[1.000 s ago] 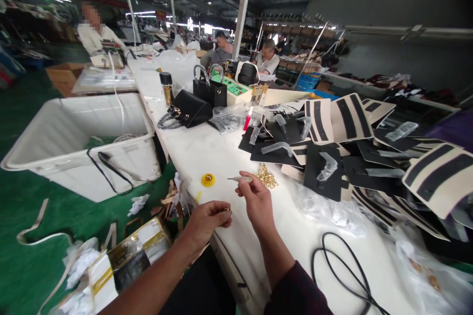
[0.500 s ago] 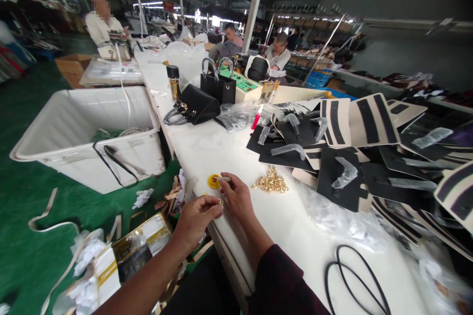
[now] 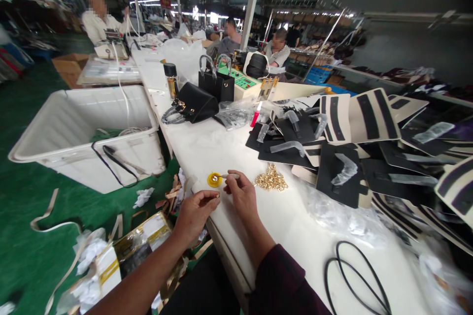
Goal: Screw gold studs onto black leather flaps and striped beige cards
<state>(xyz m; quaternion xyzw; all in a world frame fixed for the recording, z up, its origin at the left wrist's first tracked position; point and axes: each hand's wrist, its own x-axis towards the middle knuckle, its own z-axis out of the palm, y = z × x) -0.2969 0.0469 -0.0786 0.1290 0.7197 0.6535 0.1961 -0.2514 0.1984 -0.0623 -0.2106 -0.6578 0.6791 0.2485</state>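
Near the table's front edge, my left hand pinches a small gold metal piece between thumb and fingertips. My right hand, just to its right, grips a thin stick-like tool. The tool's tip points left and reaches a small round yellow dish on the white table. What lies in the dish is too small to make out. A pile of gold metal pieces sits right of my right hand.
Black and striped bag panels cover the right side. Black handbags, a red-and-white bottle and a machine stand farther back. A black cord lies front right. A white bin is at the left. People sit or stand beyond.
My right hand has shifted slightly right, and the tool now lies more level with its tip at the dish. My left hand has moved slightly left and up, still holding the gold piece.
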